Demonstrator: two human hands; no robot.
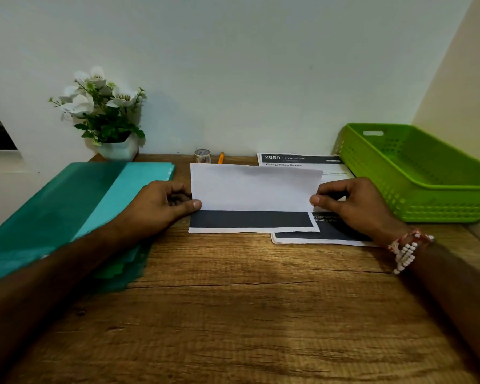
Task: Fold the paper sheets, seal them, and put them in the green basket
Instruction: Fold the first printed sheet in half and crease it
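Note:
A paper sheet (pixel 254 189) lies on the wooden desk in front of me, its far part folded over toward me so the white back shows above a dark printed band. My left hand (pixel 161 202) pinches the folded flap's left corner. My right hand (pixel 349 202) pinches its right corner. Under it and to the right lies another printed sheet (pixel 299 159) headed "2659". The green basket (pixel 416 173) stands at the right, holding nothing that I can see. A tape roll (pixel 202 155) stands by the wall.
Teal and green plastic folders (pixel 75 206) lie stacked on the left under my left forearm. A white pot of flowers (pixel 106 115) stands at the back left. An orange pen (pixel 221 157) lies beside the tape. The wall closes the desk's far side.

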